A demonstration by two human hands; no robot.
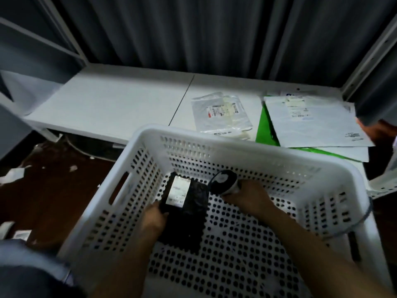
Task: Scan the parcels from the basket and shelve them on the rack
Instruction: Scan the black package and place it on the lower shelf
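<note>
A worker's left hand [153, 220] grips the near edge of a black parcel [189, 214] lying on the floor of the white basket [236, 145], while the right hand [247, 195], fingers wrapped round a handheld scanner [222, 182], aims it at the parcel's white label [179, 191]. No other parcel shows in the basket; a clear bag [221, 112] and a stack of white mailers [311, 123] already lie on the rack [120, 97] beyond, suggesting only this scan and shelving remain

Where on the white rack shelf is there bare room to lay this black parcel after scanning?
The left panel of the white rack shelf, from its left end to the centre seam, is bare. Right of the seam it is crowded: a clear plastic mailer, then a stack of white mailers over a green mailer.
</note>
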